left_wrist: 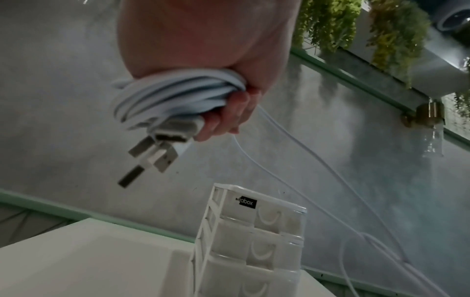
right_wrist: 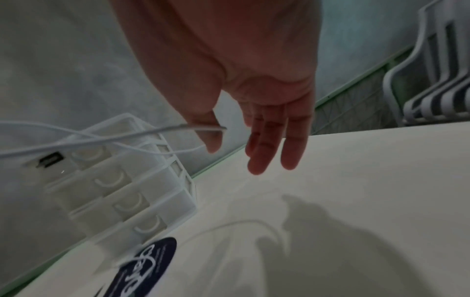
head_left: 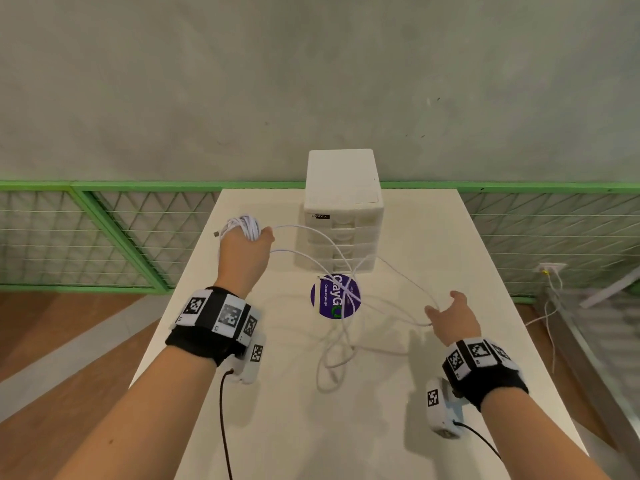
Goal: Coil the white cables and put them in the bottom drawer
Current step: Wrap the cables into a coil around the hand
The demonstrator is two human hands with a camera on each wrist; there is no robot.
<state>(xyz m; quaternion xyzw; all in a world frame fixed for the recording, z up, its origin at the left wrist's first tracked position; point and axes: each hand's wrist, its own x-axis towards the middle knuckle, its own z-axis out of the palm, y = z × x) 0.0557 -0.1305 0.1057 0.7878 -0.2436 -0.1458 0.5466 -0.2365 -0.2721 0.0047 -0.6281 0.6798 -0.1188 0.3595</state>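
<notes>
My left hand (head_left: 247,237) is raised left of the drawer unit and grips a coil of white cables (head_left: 242,227). In the left wrist view its fingers (left_wrist: 223,120) curl round the coil (left_wrist: 165,96), and several USB plugs (left_wrist: 152,156) hang below. Strands run from the coil across a purple sticker (head_left: 334,296) to my right hand (head_left: 446,311). That hand is spread with straight fingers (right_wrist: 269,144), and a cable end (right_wrist: 203,127) lies across the thumb. Loose loops (head_left: 332,358) rest on the table. The white drawer unit (head_left: 343,209) has all its drawers closed.
The white table (head_left: 433,237) ends at a green mesh railing (head_left: 104,216) before a grey wall. A wall socket with trailing cables (head_left: 550,271) is off the right edge. White chairs (right_wrist: 437,80) stand beyond the table's right side.
</notes>
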